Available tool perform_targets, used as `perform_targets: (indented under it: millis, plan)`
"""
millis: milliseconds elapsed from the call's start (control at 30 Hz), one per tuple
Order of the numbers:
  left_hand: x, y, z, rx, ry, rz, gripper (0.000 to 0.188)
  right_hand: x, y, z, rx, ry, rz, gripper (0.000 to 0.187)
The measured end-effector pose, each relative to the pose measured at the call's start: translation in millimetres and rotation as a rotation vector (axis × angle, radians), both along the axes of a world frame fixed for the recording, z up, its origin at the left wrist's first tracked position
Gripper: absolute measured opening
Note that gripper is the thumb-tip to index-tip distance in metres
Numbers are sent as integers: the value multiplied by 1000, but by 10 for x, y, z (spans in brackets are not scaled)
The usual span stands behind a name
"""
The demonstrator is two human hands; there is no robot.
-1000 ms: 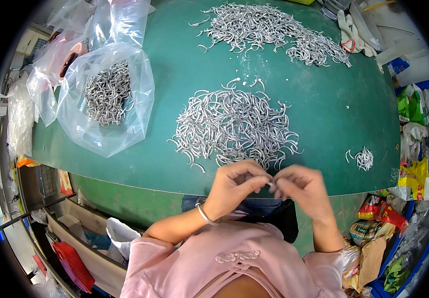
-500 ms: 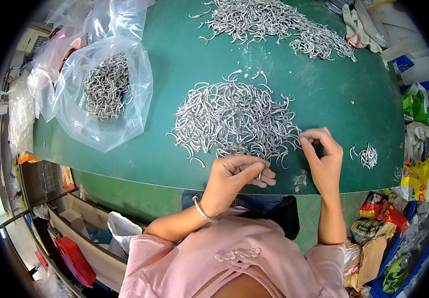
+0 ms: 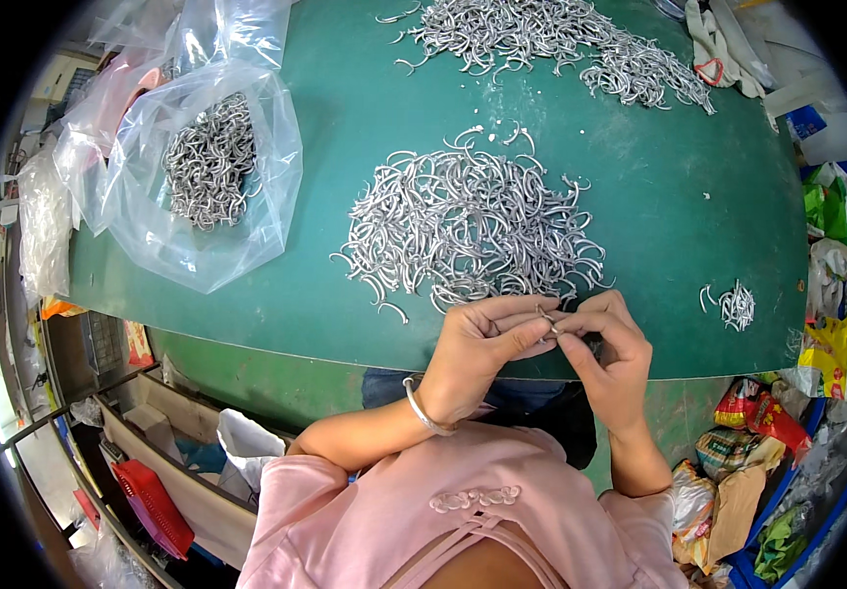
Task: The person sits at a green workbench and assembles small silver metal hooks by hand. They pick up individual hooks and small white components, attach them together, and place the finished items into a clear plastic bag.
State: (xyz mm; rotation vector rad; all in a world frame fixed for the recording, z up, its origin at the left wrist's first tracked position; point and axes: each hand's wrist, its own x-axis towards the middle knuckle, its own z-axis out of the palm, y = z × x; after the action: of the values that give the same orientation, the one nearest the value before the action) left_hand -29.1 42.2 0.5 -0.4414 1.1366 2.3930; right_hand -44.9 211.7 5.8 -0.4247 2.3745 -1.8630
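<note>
Thumb and fingers of the left hand are closed in a light pinch, and by them one end of a small curved piece of silvery metal is held; the other end is met by the pinched thumb and forefinger of the right hand, so that the piece is gripped between both hands — which of the two bears more of it cannot be told; whether anything else is tucked into either palm cannot be told, since the palms are hidden by the bent fingers. The piece is held over the near edge of a green table, just on the near side of a broad, loose pile of like curved pieces; farther across the tabletop a second large pile is spread, and well to the right a small cluster is set apart, with a single curved piece lying just beside it. To the left an open bag of clear plastic is laid on the table, and in it a heap of darker grey pieces is contained; at the far right corner pale gloves are seen. A light-coloured bracelet is worn on the left wrist; below the table edge, at the left, a red basket is stood beside a beige bin, and at the right a yellow bag is seen.
</note>
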Motion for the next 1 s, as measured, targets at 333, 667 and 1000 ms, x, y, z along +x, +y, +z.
perform_targets:
  millis: [333,667,1000]
  plan:
    - [-31,-117,-17,125,-65,15,22,-192,239,-71,742,361,-229,17]
    - [-57,-167,-40,331,-178,-295,30,12,256,-48,480,730,119,23]
    - [-4,-134,-51,301,-98,-355,25,-214,202,-38,608,508,-105,24]
